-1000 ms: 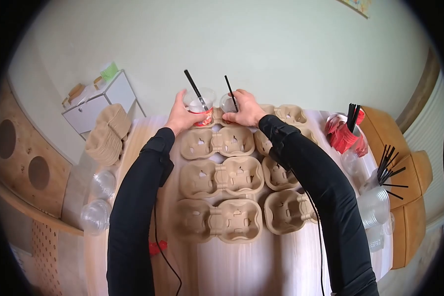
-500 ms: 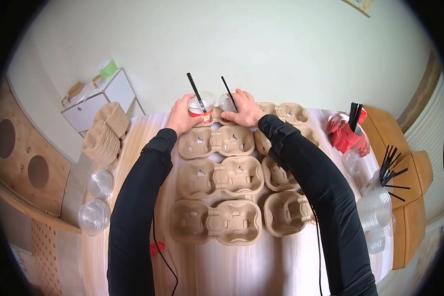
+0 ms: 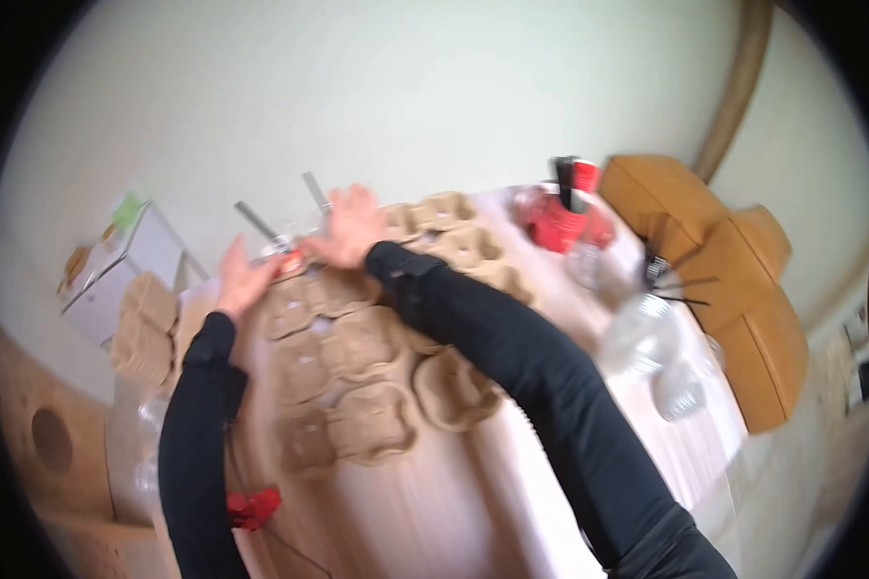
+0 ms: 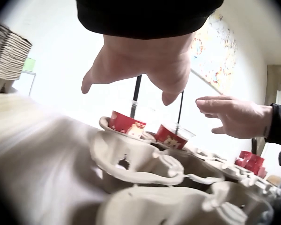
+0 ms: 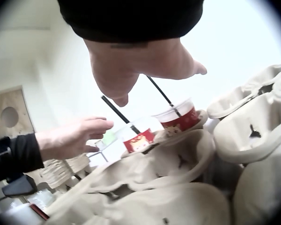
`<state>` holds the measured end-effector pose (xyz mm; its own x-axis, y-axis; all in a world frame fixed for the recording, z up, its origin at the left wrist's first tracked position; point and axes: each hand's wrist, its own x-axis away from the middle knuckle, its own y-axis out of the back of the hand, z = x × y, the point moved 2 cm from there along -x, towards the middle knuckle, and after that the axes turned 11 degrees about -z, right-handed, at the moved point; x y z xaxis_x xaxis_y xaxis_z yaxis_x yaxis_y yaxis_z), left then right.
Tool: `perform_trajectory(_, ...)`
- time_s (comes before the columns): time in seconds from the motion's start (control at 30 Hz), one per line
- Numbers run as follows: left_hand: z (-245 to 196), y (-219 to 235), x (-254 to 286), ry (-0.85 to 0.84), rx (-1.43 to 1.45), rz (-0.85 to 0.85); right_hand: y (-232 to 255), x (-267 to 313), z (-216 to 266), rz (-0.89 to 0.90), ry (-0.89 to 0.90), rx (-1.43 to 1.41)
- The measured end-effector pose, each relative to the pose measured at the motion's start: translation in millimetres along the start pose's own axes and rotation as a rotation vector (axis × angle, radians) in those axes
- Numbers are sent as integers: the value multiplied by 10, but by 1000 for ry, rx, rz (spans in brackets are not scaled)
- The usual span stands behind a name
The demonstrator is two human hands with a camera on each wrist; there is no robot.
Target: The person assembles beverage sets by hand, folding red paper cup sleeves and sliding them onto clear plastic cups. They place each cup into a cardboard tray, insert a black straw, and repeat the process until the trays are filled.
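Note:
Two clear plastic cups with red printed bands sit side by side in the farthest moulded-pulp cup carrier, the left cup point(image 4: 126, 124) and the right cup point(image 5: 180, 121). Each has a black straw point(image 4: 136, 93) slanting out of it. My left hand point(image 3: 246, 275) is spread beside the left cup, thumb and fingers apart and free of it in the wrist views. Above and near the right cup, my right hand point(image 3: 352, 232) has its fingers extended, holding nothing. Rows of unfilled carriers point(image 3: 372, 425) lie on the table in front of both hands.
A stack of carriers point(image 3: 145, 328) stands at the table's left edge. To the right are a red container point(image 3: 555, 224) with black straws, stacked clear cups point(image 3: 637, 338) and more loose straws point(image 3: 686, 284). A red scrap point(image 3: 254, 508) lies near the left forearm; a tan sofa point(image 3: 763, 338) adjoins the table.
Both hands have let go of the cups and spread their fingers. The cups stay in the carrier. The head view has swung to the right and is blurred.

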<state>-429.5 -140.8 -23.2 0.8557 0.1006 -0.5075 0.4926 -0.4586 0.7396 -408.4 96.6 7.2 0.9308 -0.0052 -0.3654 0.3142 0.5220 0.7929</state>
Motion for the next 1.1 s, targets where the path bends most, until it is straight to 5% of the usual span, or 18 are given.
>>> perform_trajectory(0.17,-443,316,404,-130,3,-297,673,679,441,-84,116,-56)
perform_trajectory(0.23,-795,590,682,-165,61,-361,1062,1074,555,-102,387,-72)
perform_trajectory(0.4,-1750,1138,1742,-320,589,15,2256,1953,26,-39,533,-129)
perform_trajectory(0.53,-2155,1555,2614,-478,547,123,2959,2415,-843,-37,254,213)
perform_trajectory(0.6,-2276,1609,2918,-397,644,407,3023,2535,-1306,-20,198,317)
perform_trajectory(0.7,-2400,1599,3218,-410,715,500,2989,2606,-1700,104,72,160)
perform_trajectory(1.1,-2431,1391,3406,-315,788,551,3158,2607,-1642,-82,113,125)
